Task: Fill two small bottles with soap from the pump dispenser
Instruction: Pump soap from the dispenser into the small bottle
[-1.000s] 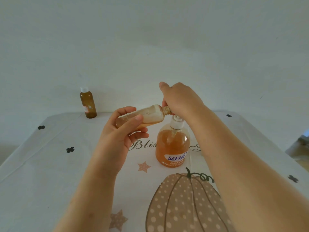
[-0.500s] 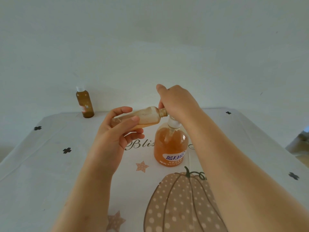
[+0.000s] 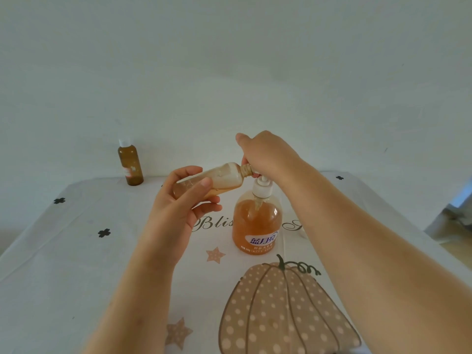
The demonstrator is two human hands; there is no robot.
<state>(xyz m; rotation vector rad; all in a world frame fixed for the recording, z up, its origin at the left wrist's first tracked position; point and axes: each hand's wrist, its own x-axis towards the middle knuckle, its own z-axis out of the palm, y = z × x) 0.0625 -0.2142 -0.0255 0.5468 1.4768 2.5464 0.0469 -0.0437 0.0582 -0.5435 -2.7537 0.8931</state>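
Note:
An orange soap pump dispenser [image 3: 257,226] with a white collar stands mid-table. My right hand [image 3: 268,154] covers and grips its pump head, which is hidden beneath the palm. My left hand [image 3: 184,200] holds a small clear bottle [image 3: 224,178] almost on its side, its open threaded neck against the nozzle under my right hand. A little orange soap and foam lie inside it. A second small brown bottle [image 3: 130,163] with a white cap stands upright at the table's far left edge, by the wall.
The table carries a white cloth [image 3: 63,264] printed with a dotted pumpkin [image 3: 286,310], stars and script lettering. A plain wall rises right behind the table. The floor shows past the table's right edge [image 3: 454,226].
The pump head went down at half a second ago and has come back up now. My left hand keeps the small bottle at the nozzle. The view shifted slightly.

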